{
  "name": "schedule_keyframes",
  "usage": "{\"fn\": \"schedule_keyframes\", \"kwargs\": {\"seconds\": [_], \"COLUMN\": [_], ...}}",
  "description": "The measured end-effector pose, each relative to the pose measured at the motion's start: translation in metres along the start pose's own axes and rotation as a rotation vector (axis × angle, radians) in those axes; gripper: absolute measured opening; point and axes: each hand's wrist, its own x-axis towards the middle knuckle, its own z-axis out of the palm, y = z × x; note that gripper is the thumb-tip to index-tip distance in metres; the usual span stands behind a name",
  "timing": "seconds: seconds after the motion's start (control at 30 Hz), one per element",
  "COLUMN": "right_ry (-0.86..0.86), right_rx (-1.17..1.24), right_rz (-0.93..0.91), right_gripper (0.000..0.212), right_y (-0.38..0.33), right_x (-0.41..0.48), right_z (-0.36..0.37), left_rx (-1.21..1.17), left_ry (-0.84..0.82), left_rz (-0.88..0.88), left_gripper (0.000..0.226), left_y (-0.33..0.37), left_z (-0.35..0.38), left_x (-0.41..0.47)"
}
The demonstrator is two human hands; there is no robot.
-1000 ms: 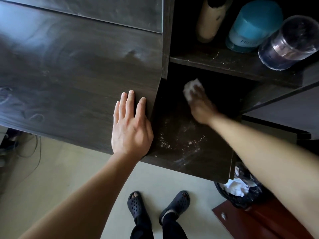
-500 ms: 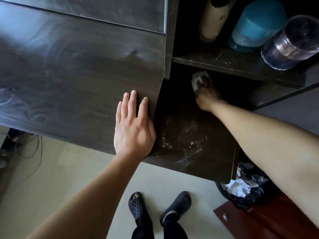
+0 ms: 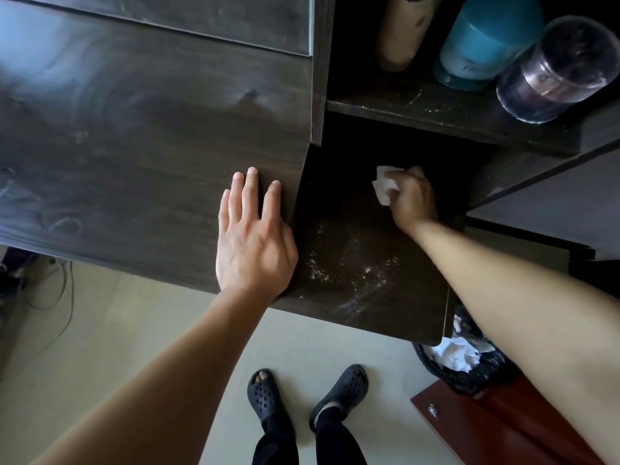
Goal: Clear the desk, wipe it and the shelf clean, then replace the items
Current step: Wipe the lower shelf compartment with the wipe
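The dark wooden desk [image 3: 134, 146] fills the left half of the head view, with nothing standing on it. My left hand [image 3: 253, 236] lies flat on its right front corner, fingers apart. To the right, a lower shelf board [image 3: 369, 297] carries white dust and crumbs near its front. My right hand [image 3: 414, 199] is inside that compartment, shut on a crumpled white tissue [image 3: 384, 184] pressed to the board. The upper shelf [image 3: 419, 110] holds a beige bottle [image 3: 401, 31], a blue container [image 3: 486, 41] and a clear jar [image 3: 557, 68].
A black-lined waste bin [image 3: 466, 364] with crumpled white paper stands on the floor under the shelf's right corner. Beside it is a reddish-brown wooden panel [image 3: 496, 427]. My feet in dark sandals [image 3: 268, 397] stand on pale floor. Cables [image 3: 60, 290] lie at the left.
My right hand with the tissue has slid back from deep in the compartment toward the front and to the right. My left hand has stayed flat on the desk.
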Motion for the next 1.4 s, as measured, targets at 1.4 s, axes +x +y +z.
{"fn": "schedule_keyframes", "kwargs": {"seconds": [1.4], "right_ry": [-0.035], "right_rx": [-0.001], "right_rz": [0.333], "right_gripper": [0.055], "right_y": [-0.082], "right_x": [-0.214], "right_z": [0.052], "left_rx": [0.048], "left_ry": [-0.048], "left_rz": [0.192], "left_gripper": [0.052], "left_y": [-0.086], "left_z": [-0.027], "left_x": [-0.034]}}
